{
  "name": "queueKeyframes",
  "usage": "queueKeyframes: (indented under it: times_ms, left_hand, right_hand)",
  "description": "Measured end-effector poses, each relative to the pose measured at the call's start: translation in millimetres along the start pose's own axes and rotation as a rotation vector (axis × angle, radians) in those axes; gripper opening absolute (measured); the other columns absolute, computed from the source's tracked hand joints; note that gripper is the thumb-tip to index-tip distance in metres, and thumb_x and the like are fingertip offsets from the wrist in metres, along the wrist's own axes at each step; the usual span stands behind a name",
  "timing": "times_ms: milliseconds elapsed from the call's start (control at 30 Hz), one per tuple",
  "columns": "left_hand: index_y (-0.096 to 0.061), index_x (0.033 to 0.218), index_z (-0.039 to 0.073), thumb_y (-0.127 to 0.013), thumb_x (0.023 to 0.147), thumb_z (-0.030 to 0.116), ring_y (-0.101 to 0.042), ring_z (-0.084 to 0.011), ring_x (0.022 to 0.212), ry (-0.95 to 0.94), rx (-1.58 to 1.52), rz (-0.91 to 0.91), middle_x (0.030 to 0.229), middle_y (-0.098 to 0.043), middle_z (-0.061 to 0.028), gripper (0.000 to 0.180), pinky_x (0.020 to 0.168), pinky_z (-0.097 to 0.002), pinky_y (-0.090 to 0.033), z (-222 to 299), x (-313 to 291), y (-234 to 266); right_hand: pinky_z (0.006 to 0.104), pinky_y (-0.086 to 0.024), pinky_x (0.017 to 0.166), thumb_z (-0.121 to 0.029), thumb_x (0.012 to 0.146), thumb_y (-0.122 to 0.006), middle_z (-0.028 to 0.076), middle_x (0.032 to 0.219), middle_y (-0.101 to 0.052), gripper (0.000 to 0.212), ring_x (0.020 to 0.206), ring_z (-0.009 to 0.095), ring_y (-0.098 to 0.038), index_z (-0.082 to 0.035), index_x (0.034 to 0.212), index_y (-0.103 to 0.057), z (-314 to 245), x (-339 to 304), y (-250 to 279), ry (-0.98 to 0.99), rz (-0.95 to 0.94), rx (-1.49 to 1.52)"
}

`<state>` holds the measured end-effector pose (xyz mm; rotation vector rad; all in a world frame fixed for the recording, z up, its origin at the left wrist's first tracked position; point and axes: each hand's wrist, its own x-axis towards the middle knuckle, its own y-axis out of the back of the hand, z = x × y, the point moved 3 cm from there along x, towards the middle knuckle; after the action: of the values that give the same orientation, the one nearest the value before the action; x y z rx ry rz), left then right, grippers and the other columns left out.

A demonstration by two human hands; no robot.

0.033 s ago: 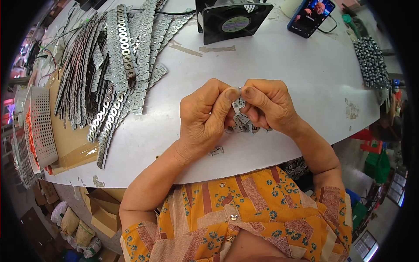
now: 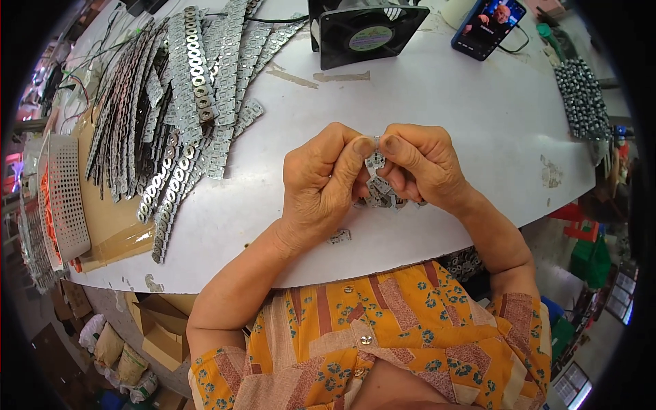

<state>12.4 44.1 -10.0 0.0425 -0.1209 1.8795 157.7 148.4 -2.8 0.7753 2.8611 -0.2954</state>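
Observation:
Over the white table, my left hand (image 2: 322, 181) and my right hand (image 2: 427, 169) meet with thumbs almost touching. Both are closed, pinching a small silver stamped metal plate (image 2: 375, 160) between their fingertips; most of its edges are hidden by the fingers. Just below it, several similar metal pieces (image 2: 381, 196) lie in a small heap, partly covered by my hands. One loose metal piece (image 2: 339, 236) rests nearer the table edge, beside my left wrist.
Long strips of joined metal plates (image 2: 222, 89) are piled at the far left on cardboard (image 2: 113, 236). A white perforated basket (image 2: 68, 198) stands at the left edge. At the back are a black fan (image 2: 369, 37) and a propped phone (image 2: 486, 27). Bagged metal parts (image 2: 581, 96) lie far right.

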Motion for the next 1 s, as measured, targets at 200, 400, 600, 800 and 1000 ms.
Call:
queueKeyframes:
  times_ms: [200, 400, 600, 800, 1000]
  left_hand:
    - [-0.066, 0.095, 0.002, -0.079, 0.087, 0.002, -0.063, -0.0185, 0.056, -0.399, 0.292, 0.15, 0.075, -0.065, -0.0095, 0.015, 0.051, -0.0312, -0.05, -3.3, 0.6, 0.5]
    - [-0.061, 0.083, 0.003, -0.084, 0.086, 0.009, -0.063, -0.0194, 0.055, -0.534, 0.42, 0.184, 0.073, -0.064, -0.0087, 0.024, 0.049, -0.0305, -0.05, -7.2, 1.0, 3.3]
    - [-0.067, 0.102, 0.002, -0.084, 0.08, 0.012, -0.069, -0.0305, 0.078, -0.607, 1.137, 0.475, 0.089, -0.069, -0.0122, 0.03, 0.063, -0.0376, -0.055, 19.8, 29.6, 60.6]
    - [-0.068, 0.116, 0.001, -0.08, 0.083, 0.009, -0.067, -0.0309, 0.096, -0.325, 1.519, 0.525, 0.102, -0.074, -0.0123, 0.036, 0.079, -0.0422, -0.055, 9.1, 46.3, 113.8]
    - [-0.068, 0.117, 0.001, -0.083, 0.082, 0.018, -0.069, -0.0307, 0.095, -0.148, 1.496, 0.511, 0.101, -0.074, -0.0124, 0.041, 0.079, -0.0425, -0.055, 6.7, 54.2, 119.8]
  right_hand:
    - [0.0205, -0.031, 0.036, -0.032, 0.11, -0.054, -0.002, 0.059, -0.052, 0.042, 0.041, 0.002, -0.041, -0.005, 0.078, -0.058, 7.0, -1.1, 0.7, -0.11, 0.162, 0.055]
    - [0.021, -0.032, 0.041, -0.025, 0.109, -0.054, -0.003, 0.059, -0.048, 0.042, 0.045, 0.003, -0.041, -0.006, 0.073, -0.053, 5.6, 1.1, 0.1, -0.047, 0.2, 0.033]
    - [0.0279, -0.035, 0.052, -0.009, 0.101, -0.063, 0.001, 0.06, -0.051, 0.034, 0.054, 0.007, -0.042, 0.0, 0.07, -0.054, -3.7, -2.3, 9.8, 0.346, 0.24, -0.622]
    - [0.0278, -0.036, 0.051, -0.007, 0.101, -0.064, 0.002, 0.06, -0.051, 0.031, 0.054, 0.009, -0.043, 0.001, 0.071, -0.056, -1.5, 2.7, 7.4, 0.406, 0.201, -0.644]
    - [0.0279, -0.036, 0.05, -0.007, 0.1, -0.065, 0.003, 0.06, -0.051, 0.031, 0.053, 0.009, -0.043, 0.001, 0.072, -0.056, -0.6, 2.7, 11.5, 0.403, 0.224, -0.666]
